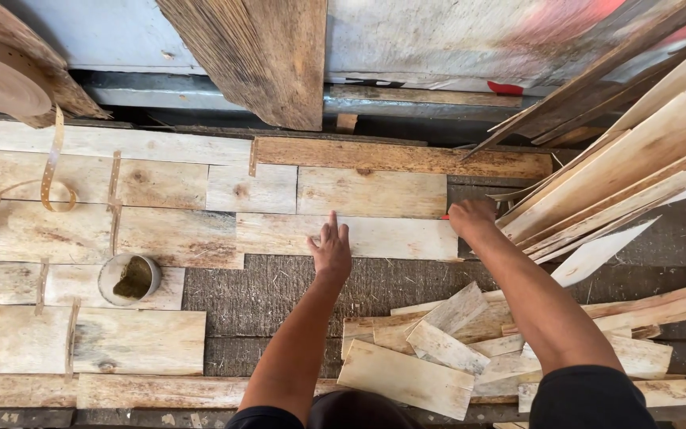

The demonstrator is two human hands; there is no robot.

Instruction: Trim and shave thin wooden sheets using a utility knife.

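Note:
My left hand (332,248) lies flat with fingers apart on a pale veneer sheet (391,237) in the middle of the work surface. My right hand (470,218) rests at that sheet's right end, fingers curled over its edge beside a small red thing. Several other veneer sheets (160,184) are laid edge to edge to the left and behind, some joined by strips of brown perforated paper tape (113,191).
A roll of brown tape (1,83) sits at the far left corner. A small round pot (130,278) of dark paste stands on the sheets. Loose veneer offcuts (438,349) pile up near me; long veneer strips (621,175) lean at the right. A rough plank (260,56) stands behind.

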